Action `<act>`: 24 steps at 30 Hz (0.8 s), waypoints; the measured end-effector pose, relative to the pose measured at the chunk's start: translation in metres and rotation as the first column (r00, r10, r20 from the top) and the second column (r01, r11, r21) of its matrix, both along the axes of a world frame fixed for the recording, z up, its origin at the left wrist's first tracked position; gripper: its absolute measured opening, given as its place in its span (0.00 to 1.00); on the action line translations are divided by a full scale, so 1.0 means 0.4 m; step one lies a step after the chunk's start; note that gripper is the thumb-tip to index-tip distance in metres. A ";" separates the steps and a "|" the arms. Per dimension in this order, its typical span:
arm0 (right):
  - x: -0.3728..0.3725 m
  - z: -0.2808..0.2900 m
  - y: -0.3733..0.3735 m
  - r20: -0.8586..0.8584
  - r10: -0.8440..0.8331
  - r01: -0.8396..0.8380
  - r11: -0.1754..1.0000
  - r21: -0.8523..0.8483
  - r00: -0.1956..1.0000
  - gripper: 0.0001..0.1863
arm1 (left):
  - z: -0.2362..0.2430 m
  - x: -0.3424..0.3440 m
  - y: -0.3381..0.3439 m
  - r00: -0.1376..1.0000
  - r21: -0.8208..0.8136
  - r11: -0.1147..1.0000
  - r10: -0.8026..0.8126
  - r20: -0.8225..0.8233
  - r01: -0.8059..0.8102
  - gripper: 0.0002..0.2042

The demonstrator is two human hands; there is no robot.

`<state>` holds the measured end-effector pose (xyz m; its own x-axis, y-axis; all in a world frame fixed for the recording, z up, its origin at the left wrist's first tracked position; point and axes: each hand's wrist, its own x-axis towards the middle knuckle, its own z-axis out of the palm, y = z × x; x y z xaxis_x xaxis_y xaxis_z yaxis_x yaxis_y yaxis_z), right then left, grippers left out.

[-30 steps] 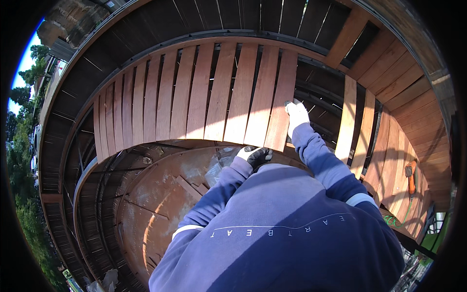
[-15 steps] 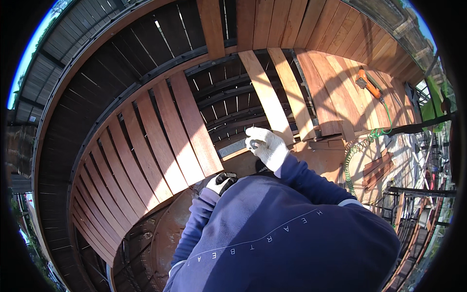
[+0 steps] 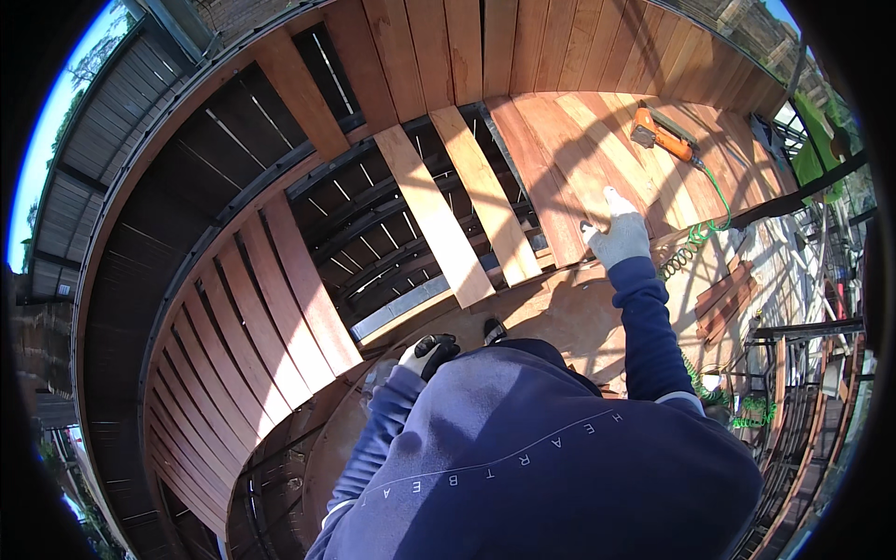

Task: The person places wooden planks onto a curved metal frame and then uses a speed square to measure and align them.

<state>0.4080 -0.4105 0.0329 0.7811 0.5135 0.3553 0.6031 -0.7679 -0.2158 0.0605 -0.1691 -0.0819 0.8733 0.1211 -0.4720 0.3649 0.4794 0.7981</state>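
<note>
My right hand (image 3: pixel 620 239), in a white glove with dark on the thumb side, reaches over the near edge of the curved bench's fitted wooden slats (image 3: pixel 560 201). Its index finger is stretched out and the thumb stands apart, with nothing visible between them. Close to my body, my left hand (image 3: pixel 427 356) is curled in a white glove with a black palm; whether anything is inside it is hidden. An orange nail gun (image 3: pixel 661 136) lies on the slats beyond my right hand. Two pale planks, a left one (image 3: pixel 434 217) and a right one (image 3: pixel 487 198), span the dark open frame.
Spaced reddish slats (image 3: pixel 299 289) cover the left part of the bench. A green coiled air hose (image 3: pixel 686 250) runs from the nail gun down to the floor. Several short boards (image 3: pixel 726 301) lie on the floor at right. The tall slatted backrest (image 3: pixel 532 51) curves behind.
My right hand has moved right, from beside the pale planks to the fitted slats, with its arm stretched further. The view has turned right; my left hand stays near my body.
</note>
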 end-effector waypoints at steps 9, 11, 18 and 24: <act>0.121 -0.024 -0.015 -0.231 0.118 -0.160 0.972 -0.174 0.966 0.41 | -0.004 0.047 -0.185 0.984 0.477 0.877 0.030 -0.177 0.059 0.21; 0.155 -0.026 -0.031 -0.221 0.205 -0.241 0.959 -0.151 0.953 0.42 | -0.060 0.016 -0.220 0.991 0.496 0.861 0.135 -0.015 -0.109 0.18; 0.375 -0.153 -0.094 -0.701 0.287 -0.090 0.948 0.304 0.653 0.33 | -0.028 -0.017 -0.257 0.926 0.382 0.885 0.345 -0.155 -0.266 0.15; 0.427 -0.092 -0.085 -0.754 0.643 0.287 0.754 0.591 -0.135 0.30 | -0.081 -0.046 -0.306 0.837 0.251 0.829 0.536 -0.106 -0.499 0.12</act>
